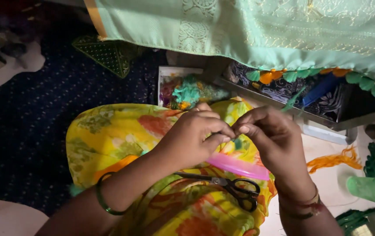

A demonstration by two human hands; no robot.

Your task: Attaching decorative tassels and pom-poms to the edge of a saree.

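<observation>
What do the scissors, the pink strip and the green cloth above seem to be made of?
Scissors: dark metal blades with a dull shine, and black loop handles, probably plastic. Pink strip: looks like smooth, slightly translucent plastic, glossy along its edge. Green cloth: a thin woven fabric with a soft sheen, perhaps silk or a synthetic, with paler woven patterns and thread tassels on its hem.

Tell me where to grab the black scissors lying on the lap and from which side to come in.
Take the scissors by the two black finger loops, at the end nearer the right hand. They lie flat and closed on the yellow floral cloth, blades pointing toward the left arm, so coming from above on the loop side probably keeps fingers off the tips.
</observation>
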